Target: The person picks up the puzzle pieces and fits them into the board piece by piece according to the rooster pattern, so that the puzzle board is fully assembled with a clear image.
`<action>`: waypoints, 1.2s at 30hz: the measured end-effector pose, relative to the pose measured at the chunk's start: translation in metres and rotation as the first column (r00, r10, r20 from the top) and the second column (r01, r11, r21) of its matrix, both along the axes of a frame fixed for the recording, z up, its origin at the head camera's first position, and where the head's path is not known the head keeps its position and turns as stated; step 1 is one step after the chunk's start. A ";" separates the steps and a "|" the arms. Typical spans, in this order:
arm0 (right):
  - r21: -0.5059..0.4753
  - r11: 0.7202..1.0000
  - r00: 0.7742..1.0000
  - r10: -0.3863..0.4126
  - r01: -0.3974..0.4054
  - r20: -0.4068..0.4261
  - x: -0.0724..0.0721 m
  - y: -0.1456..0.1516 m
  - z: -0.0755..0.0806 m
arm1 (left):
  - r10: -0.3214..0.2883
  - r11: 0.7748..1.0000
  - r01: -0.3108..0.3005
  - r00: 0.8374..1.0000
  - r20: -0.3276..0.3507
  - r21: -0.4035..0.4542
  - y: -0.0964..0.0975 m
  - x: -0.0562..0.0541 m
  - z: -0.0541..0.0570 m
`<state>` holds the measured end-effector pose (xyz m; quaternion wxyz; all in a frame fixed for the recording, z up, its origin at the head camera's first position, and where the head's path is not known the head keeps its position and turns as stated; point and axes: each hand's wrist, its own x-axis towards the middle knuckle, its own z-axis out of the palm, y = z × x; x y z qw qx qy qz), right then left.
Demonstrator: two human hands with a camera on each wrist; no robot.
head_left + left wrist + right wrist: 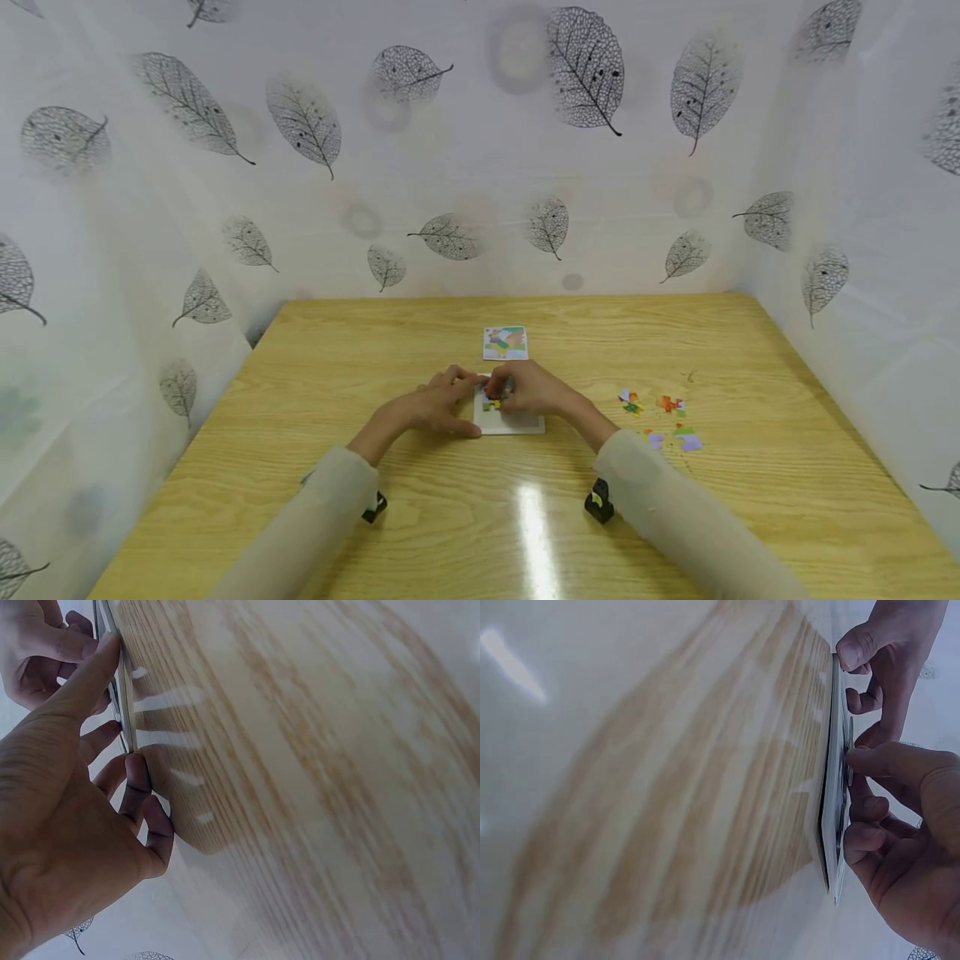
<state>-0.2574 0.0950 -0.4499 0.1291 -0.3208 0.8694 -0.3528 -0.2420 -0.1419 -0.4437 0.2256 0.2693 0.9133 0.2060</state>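
Observation:
A white puzzle board (510, 425) lies on the table with a few coloured pieces in its left part. My left hand (437, 406) rests at the board's left side, thumb at the near corner and index finger stretched to the far edge. Over the board, my right hand (531, 388) pinches a small puzzle piece (850, 729) between thumb and fingers, pressed low against the board. The fingers mostly hide its picture. In the left wrist view, the left thumb touches the edge of the board (126, 690).
Behind the board lies a picture card (506, 342). Loose puzzle pieces (671, 405) lie in small groups to the right on the wooden table (360, 333). A leaf-patterned curtain (465, 167) stands at the back and sides.

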 end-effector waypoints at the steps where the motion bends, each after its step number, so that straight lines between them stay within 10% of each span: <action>1: -0.001 1.000 1.000 -0.003 0.003 0.001 0.000 -0.001 0.000 | -0.001 1.000 0.001 1.000 -0.001 0.000 0.000 0.000 0.000; 36: 0.013 0.999 0.999 -0.042 0.042 0.032 0.006 -0.006 0.005 | -0.013 1.000 0.013 1.000 -0.010 0.002 0.001 0.001 0.003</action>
